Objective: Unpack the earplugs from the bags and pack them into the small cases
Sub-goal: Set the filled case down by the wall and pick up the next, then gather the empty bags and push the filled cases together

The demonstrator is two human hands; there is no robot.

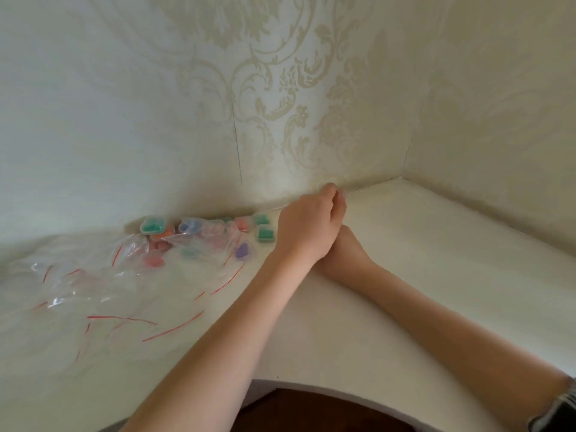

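Note:
Several small clear cases lie in a row by the wall, holding coloured earplugs: a green one (154,226), a blue one (188,227), a pink one (243,222), another green one (265,235) and a purple one (243,251). Clear zip bags with red seal lines (93,291) are heaped to their left, partly over some cases. My left hand (307,227) reaches to the foot of the wall, its fingers curled down there. My right hand (343,244) lies under it and is mostly hidden. What either hand holds does not show.
The white table (405,275) sits in a corner, with patterned wallpaper (280,104) behind it and on the right. Its near edge curves inward above a dark floor (311,410). More bags spread towards the left edge.

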